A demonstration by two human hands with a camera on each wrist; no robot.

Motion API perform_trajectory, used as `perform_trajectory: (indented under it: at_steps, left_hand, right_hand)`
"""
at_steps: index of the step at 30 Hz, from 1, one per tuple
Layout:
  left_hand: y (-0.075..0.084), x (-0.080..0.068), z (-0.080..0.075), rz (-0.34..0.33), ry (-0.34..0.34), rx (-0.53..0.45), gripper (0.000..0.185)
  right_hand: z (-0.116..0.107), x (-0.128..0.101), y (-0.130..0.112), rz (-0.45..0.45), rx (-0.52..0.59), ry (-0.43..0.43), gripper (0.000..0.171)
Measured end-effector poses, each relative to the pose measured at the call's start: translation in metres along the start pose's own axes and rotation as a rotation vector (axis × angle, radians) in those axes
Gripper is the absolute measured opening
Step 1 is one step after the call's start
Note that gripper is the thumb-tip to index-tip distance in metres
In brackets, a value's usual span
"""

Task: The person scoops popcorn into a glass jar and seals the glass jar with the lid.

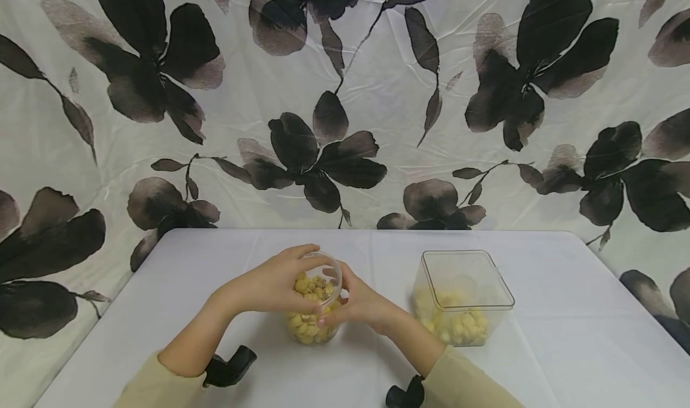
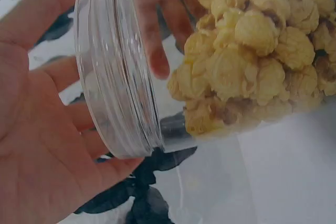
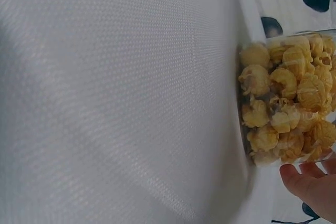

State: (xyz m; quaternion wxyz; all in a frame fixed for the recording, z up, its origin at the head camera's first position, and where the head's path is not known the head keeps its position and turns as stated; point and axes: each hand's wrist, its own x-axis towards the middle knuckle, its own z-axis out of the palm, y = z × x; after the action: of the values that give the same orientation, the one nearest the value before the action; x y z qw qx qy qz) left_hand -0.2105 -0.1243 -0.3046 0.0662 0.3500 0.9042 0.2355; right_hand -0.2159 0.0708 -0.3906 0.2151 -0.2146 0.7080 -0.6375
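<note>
A clear round jar [image 1: 309, 331] of yellow caramel popcorn stands on the white table, its top between both hands. My left hand [image 1: 272, 282] grips the clear screw lid [image 2: 107, 69], thumb and fingers spread round its rim in the left wrist view. The lid sits on the jar's mouth there. From the right, my right hand [image 1: 358, 303] holds the jar's upper side, thumb in front and fingers behind. In the right wrist view its fingertips [image 3: 290, 174] are right at the jar wall, with popcorn [image 3: 286, 103] filling the lower part.
To the right stands a clear square container [image 1: 453, 306] with more popcorn in its lower part. A white cloth covers the table [image 1: 566, 348]. Behind it hangs a floral curtain [image 1: 404, 174]. Black wrist mounts [image 1: 232, 366] show beneath the sleeves.
</note>
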Motion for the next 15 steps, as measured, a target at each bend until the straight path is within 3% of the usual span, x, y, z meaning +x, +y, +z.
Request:
perform_trajectory:
  at_steps: [3, 7, 9, 15]
  left_hand:
    - [0.0, 0.001, 0.001, -0.042, 0.022, -0.025, 0.068]
    - [0.011, 0.002, 0.011, -0.189, 0.183, 0.112, 0.076]
    - [0.017, 0.004, 0.016, -0.24, 0.23, 0.176, 0.076]
    - [0.023, 0.006, 0.02, -0.252, 0.222, 0.183, 0.073]
  right_hand:
    - [0.0, 0.0, 0.0, 0.003, -0.01, -0.009, 0.095]
    - [0.0, 0.001, -0.001, -0.004, -0.015, -0.009, 0.095]
    - [0.0, 0.001, -0.001, -0.003, -0.01, 0.002, 0.095]
    - [-0.002, 0.0, -0.001, 0.002, -0.007, 0.004, 0.096]
